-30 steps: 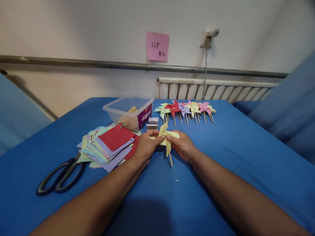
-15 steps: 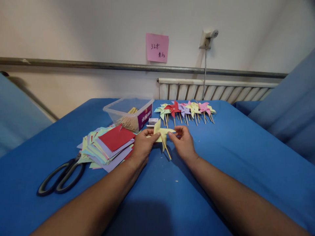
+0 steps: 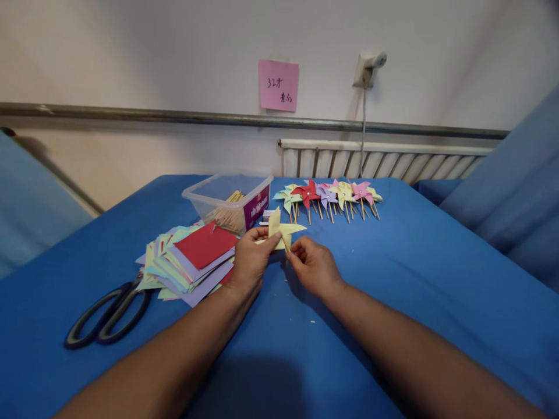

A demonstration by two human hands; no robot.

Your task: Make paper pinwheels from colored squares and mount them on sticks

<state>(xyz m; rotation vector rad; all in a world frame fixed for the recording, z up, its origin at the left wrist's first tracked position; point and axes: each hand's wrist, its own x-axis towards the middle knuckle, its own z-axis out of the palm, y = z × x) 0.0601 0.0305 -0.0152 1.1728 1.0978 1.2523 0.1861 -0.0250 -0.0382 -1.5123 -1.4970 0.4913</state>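
Note:
A yellow paper pinwheel [image 3: 283, 231] is held above the middle of the table between both hands. My left hand [image 3: 253, 256] grips its left side, thumb on top near the centre and fingers beneath. My right hand [image 3: 315, 265] is closed on the pinwheel's thin wooden stick, just below the paper; fingers hide the stick's lower part. Behind the pinwheel, partly covered, is a small box [image 3: 266, 216]. To the left of my left hand lies a loose pile of coloured paper sheets [image 3: 205, 244], a red one on top.
Scissors [image 3: 109, 314] with dark handles lie at left, tips under the paper. Behind stands a clear plastic tub [image 3: 205, 198] of wooden sticks. Several finished pinwheels [image 3: 327, 195] lie in a row at the back of the blue-covered table [image 3: 437, 279]. Small scraps dot the cloth.
My right hand has moved from the pinwheel's right blade down and left onto the stick, and closed there. The pinwheel has shifted slightly left and up with my left hand still gripping it.

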